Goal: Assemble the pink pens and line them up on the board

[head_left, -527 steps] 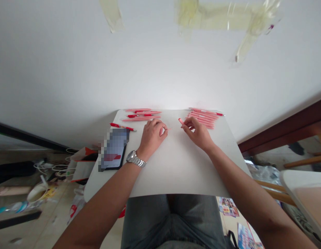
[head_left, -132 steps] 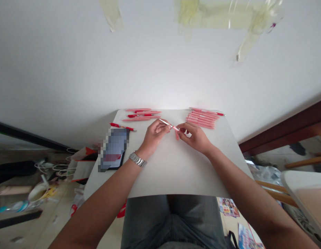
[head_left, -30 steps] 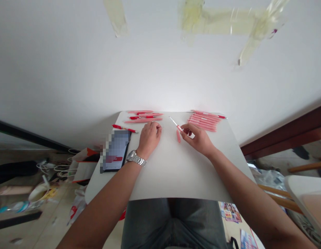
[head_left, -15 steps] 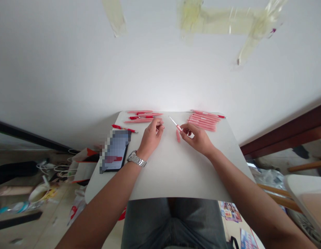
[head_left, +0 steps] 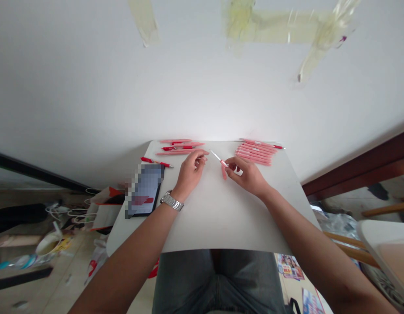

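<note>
My right hand [head_left: 246,172] is closed, fingertips pinched on a thin white pen refill [head_left: 215,154] with a pinkish-red section near the fingers. The refill tilts up and left, its tip close to my left hand. Just below those fingers, a short pink pen part [head_left: 224,173] lies on the table. My left hand [head_left: 189,172] hovers over the table with fingers loosely bent and a gap between thumb and forefinger; nothing shows in it. Beyond it lie pink pen barrels [head_left: 172,153] and red pen parts [head_left: 168,148].
Several pink pens [head_left: 256,153] lie in a row at the back right, with a red pen end [head_left: 279,147] sticking out. A phone [head_left: 144,192] rests at the left edge near another red pen [head_left: 156,162]. The white table [head_left: 228,226] meets a wall.
My right hand has tilted the refill slightly, bringing its tip left and down toward my left hand. The left forefinger has stretched out a little and the thumb gap looks wider.
</note>
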`<action>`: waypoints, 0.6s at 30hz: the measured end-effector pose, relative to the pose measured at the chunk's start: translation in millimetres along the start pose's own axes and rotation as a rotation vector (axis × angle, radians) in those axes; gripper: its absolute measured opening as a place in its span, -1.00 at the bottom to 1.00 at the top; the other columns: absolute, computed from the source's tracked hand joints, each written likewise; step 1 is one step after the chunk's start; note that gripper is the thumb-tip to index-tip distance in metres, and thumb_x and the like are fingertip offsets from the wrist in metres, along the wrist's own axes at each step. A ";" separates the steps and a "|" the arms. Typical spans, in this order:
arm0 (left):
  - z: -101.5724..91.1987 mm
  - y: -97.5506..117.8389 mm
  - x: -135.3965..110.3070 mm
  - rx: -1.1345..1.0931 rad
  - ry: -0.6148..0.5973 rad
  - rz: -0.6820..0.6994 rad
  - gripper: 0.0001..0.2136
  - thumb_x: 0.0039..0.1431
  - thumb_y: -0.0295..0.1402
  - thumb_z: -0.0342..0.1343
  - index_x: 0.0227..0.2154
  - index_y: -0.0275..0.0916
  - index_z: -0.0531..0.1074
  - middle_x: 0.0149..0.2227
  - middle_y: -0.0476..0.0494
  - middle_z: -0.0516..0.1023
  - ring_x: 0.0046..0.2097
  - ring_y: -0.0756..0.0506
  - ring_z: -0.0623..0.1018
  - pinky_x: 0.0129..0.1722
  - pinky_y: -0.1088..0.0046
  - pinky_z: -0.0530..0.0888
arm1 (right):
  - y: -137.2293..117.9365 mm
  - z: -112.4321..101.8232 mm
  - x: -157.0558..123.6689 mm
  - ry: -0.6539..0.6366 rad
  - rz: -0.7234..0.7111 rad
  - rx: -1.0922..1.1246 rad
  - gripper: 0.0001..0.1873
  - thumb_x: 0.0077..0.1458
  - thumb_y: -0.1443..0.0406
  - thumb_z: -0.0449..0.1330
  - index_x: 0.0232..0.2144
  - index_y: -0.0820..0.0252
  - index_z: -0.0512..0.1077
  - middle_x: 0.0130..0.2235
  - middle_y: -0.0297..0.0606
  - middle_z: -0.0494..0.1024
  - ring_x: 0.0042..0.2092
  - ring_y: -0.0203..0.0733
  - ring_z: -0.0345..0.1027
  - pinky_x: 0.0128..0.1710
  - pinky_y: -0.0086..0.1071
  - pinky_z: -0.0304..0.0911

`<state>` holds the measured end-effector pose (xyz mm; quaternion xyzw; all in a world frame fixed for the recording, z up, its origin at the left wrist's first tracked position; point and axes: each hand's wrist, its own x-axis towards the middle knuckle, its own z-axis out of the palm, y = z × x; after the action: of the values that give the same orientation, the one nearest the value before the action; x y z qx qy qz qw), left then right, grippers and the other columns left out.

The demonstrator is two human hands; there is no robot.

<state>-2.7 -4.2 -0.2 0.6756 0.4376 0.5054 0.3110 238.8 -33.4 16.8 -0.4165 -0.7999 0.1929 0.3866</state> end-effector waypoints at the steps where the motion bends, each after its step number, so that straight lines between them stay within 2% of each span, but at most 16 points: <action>1: 0.3 0.3 0.5 -0.058 0.013 -0.021 -0.76 0.41 -0.17 0.15 -0.01 -0.14 0.57 -0.01 -0.19 0.64 -0.06 -0.14 0.64 -0.02 0.31 0.56 | -0.4 -0.1 -0.1 -0.004 0.001 0.002 -0.87 0.38 0.20 0.19 -0.10 0.07 0.48 -0.30 -0.28 0.56 -0.28 -0.19 0.44 -0.25 -0.32 0.36; 6: 0.4 4.7 2.0 -0.288 0.070 -0.149 -0.71 0.32 -0.12 0.28 -0.05 -0.19 0.57 -0.09 -0.21 0.68 -0.10 -0.12 0.66 -0.04 0.32 0.55 | -0.8 -0.3 0.0 -0.009 0.003 0.009 -0.88 0.35 0.25 0.21 -0.09 0.08 0.49 -0.29 -0.29 0.56 -0.28 -0.20 0.44 -0.26 -0.33 0.35; 10: 1.0 6.5 2.0 -0.418 0.138 -0.221 -0.71 0.29 -0.11 0.32 -0.07 -0.18 0.57 -0.02 -0.22 0.69 -0.07 -0.09 0.66 -0.03 0.35 0.53 | 0.2 0.3 -0.2 -0.008 -0.001 0.004 -0.87 0.34 0.26 0.21 -0.08 0.08 0.49 -0.28 -0.29 0.56 -0.27 -0.21 0.45 -0.25 -0.33 0.35; 18: 2.3 10.6 4.3 -0.627 0.168 -0.330 -0.72 0.20 -0.17 0.40 -0.15 -0.16 0.51 -0.01 -0.16 0.68 -0.04 -0.04 0.66 0.08 0.35 0.55 | -1.5 0.4 -0.4 -0.041 0.003 0.001 -0.87 0.36 0.25 0.21 -0.08 0.08 0.50 -0.28 -0.26 0.59 -0.25 -0.18 0.48 -0.23 -0.30 0.35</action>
<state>2.8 -4.7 10.0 0.4238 0.3883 0.6117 0.5436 237.8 -34.6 17.3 -0.4135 -0.8070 0.2021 0.3701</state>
